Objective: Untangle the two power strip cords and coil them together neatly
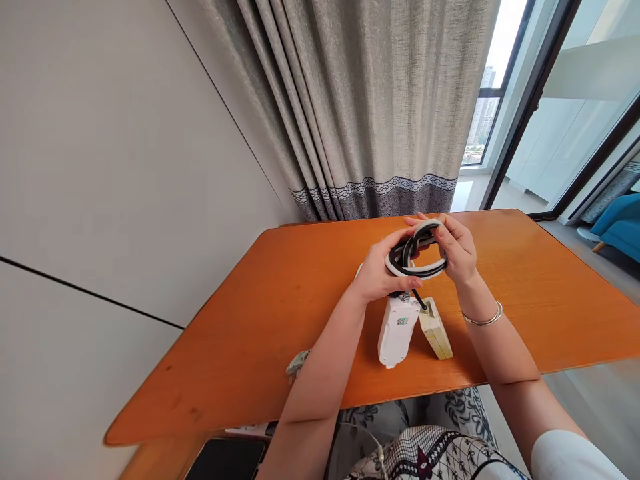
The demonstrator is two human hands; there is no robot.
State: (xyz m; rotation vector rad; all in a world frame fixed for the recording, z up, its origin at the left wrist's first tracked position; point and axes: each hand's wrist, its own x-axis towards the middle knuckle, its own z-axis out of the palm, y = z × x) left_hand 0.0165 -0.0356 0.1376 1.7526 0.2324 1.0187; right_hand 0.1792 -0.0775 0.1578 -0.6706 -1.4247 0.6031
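Observation:
A coil of black and white cables [399, 256] is held up over the table between my two hands. My left hand [376, 270] wraps around the left side of the loops, its thumb below them. On the right side, my right hand [460, 250] grips the coil with thumb and fingers. Beneath the coil hangs or rests a white power strip [393, 340], seen from its back with a small printed label. Beside it is a yellowed power strip [438, 337] with a black cord entering its top. I cannot tell whether either strip touches the table.
The orange wooden table [240, 320] spreads under my arms. A small pale object [297, 363] lies partly hidden behind my left forearm. Below the table's front left edge is a dark flat object [225, 460]. A curtain [380, 100] hangs behind, and a wall [125, 147] borders the left.

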